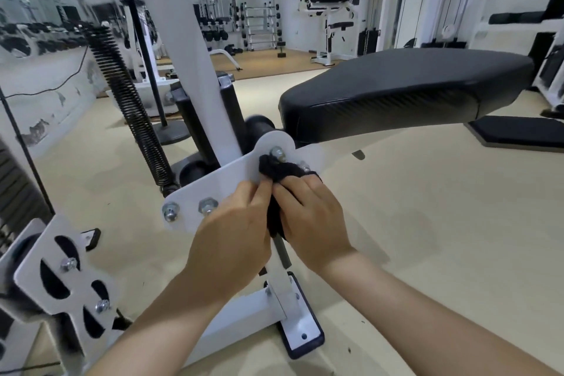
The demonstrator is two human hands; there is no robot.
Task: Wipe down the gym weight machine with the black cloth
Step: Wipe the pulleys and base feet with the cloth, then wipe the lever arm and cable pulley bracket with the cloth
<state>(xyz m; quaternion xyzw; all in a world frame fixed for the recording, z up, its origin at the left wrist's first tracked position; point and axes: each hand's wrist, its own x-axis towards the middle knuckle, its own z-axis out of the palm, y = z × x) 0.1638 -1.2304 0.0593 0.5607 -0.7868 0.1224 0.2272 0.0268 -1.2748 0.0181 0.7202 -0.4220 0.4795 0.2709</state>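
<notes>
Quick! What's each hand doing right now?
Left hand: closed, pinching the black cloth, it seems.
Right hand: closed, gripping the cloth against the white plate.

We see the cloth [282,169], black and bunched, pressed to the machine's [189,40] white plate [225,183] just under a bolt [277,152], its tail hanging between our left hand [232,232] and right hand [308,217]. The machine has a white frame and a black seat [396,91].
</notes>
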